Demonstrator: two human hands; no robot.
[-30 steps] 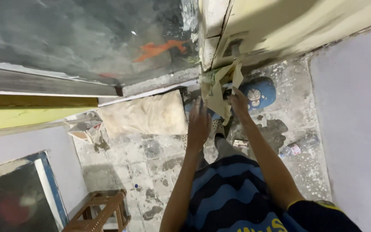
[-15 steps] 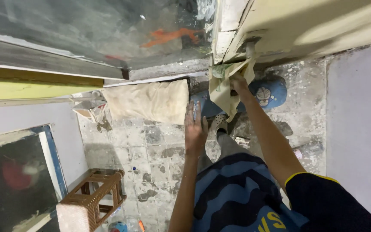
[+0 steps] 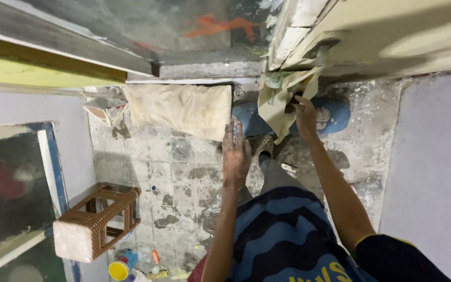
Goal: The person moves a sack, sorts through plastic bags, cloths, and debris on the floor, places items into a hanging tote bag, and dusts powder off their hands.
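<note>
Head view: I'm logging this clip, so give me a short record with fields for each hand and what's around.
left hand: open, flat, holding nothing
right hand: fingers gripping crumpled yellowish paper against the wall edge
below: stained tiled floor, tan sack, blue patterned mat
lower left: brown plastic stool

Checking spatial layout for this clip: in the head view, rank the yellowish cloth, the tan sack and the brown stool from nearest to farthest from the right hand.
From the right hand:
1. Yellowish cloth, gripped, at the wall corner.
2. Tan sack, on the floor to the left.
3. Brown stool, far lower left.
</note>
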